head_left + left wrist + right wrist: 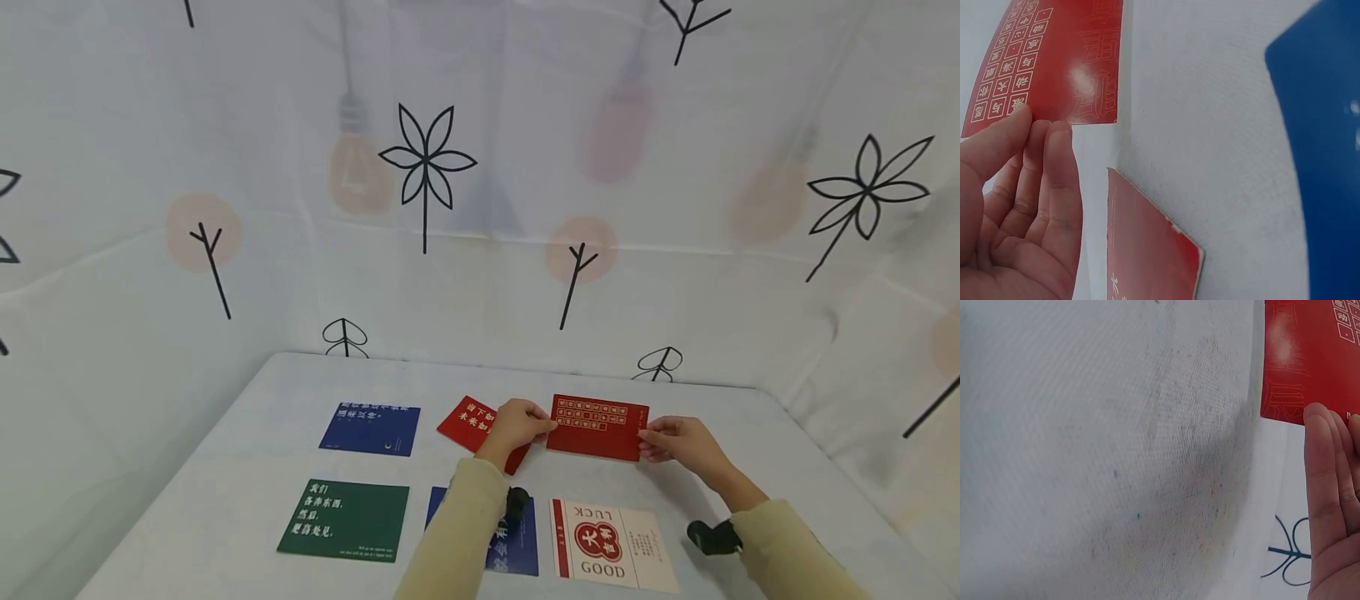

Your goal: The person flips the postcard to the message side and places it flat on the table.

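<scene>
Both hands hold a red card point(597, 427) printed with rows of boxed white characters, toward the back of the table. At its left edge my left hand point(519, 425) pinches it between thumb and fingertips, as the left wrist view shows with the card point(1079, 56) at upper left. My right hand point(678, 446) grips the opposite short edge; in the right wrist view its fingers point(1322, 469) lie against the card. Another red card point(467, 419) with white writing lies on the table, partly hidden behind my left hand and wrist.
The white table point(247, 467) also bears a blue card point(371, 429), a green card point(348, 521), a second blue card point(517, 546) partly under my left forearm, and a cream "GOOD LUCK" card point(615, 546). A patterned white cloth point(480, 300) hangs behind.
</scene>
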A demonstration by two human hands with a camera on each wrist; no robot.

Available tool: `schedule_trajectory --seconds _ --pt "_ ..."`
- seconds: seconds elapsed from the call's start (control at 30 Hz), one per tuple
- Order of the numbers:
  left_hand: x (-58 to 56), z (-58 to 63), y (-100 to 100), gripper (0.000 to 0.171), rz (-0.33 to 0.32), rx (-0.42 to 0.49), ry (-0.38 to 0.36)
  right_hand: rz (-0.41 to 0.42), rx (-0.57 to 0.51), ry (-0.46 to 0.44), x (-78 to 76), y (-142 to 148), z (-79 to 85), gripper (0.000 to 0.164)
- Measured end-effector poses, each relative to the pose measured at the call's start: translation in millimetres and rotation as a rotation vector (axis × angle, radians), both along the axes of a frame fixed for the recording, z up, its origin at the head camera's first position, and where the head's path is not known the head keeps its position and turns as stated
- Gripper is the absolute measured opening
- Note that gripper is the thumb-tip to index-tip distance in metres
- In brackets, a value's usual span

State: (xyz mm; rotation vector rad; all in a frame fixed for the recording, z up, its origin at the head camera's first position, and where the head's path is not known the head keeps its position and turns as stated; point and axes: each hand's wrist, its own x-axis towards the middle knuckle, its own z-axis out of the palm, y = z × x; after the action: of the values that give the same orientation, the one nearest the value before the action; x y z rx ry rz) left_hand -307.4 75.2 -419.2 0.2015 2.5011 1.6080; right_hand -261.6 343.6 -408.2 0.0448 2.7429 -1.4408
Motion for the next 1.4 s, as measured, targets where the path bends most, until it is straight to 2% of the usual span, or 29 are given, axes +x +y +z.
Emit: schedule_trajectory --seconds 0.3,0.57,0.83,1.03,1.4 --pt "0.6 0.8 -1.4 0.015 -0.015 0.074 -0.029 -0.003 -0.004 0.009 3.1 -1.3 2.3 0.035" --pt "1.3 0.3 -1.4 0.013 0.002 0.14 -0.067 0.017 -0.017 0.017 3.0 1.7 0.6 0.04" --pt "0.5 2.0 -2.2 0.012 0.005 0.194 -0.088 0.019 -0.053 0.033 2.4 3.5 -0.4 0.042" --pt "-1.9 1.4 -1.6 0.012 0.011 0.248 -0.131 0.008 -0.091 0.026 3.9 3.3 -1.5 0.043" --pt "-2.9 -1.4 -2.9 0.018 0.007 0.291 -0.151 0.024 -0.134 0.027 4.3 5.9 -2.2 0.048"
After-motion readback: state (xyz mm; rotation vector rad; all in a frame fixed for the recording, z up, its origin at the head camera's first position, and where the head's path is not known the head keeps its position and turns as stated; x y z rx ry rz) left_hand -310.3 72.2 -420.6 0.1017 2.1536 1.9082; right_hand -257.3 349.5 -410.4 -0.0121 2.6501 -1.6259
